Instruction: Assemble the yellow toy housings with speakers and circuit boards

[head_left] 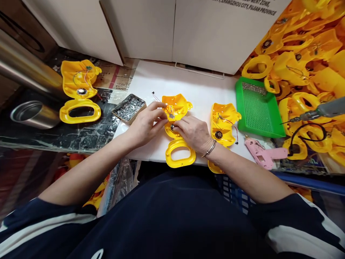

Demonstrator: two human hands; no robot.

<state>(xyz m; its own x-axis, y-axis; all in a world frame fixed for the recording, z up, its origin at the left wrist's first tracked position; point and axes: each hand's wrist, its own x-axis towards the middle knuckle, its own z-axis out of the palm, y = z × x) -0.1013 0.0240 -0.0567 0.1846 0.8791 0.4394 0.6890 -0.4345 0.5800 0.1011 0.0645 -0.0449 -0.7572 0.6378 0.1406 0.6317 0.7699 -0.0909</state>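
A yellow plastic shell half (180, 102) with an oval loop handle lies on the white work surface, its hollow side up, with thin wires and a small round speaker (172, 127) inside. My left hand (150, 124) is over its left edge, thumb and fingers drawn together near the wires; what they pinch is too small to make out. The fingers of my right hand (193, 132) are closed down at the speaker, pressing on or gripping it. A second yellow shell half (223, 111), with a speaker and wires inside, lies just right of my right hand, partly behind my forearm.
A tray of small screws (129, 108) stands at left. Another wired shell (78, 81) lies near a steel cup (35, 114). Right are a green basket (260, 111), a pink part (261, 154), a hanging power screwdriver (312, 114) and piled yellow shells (296, 68). White cartons (205, 36) stand behind.
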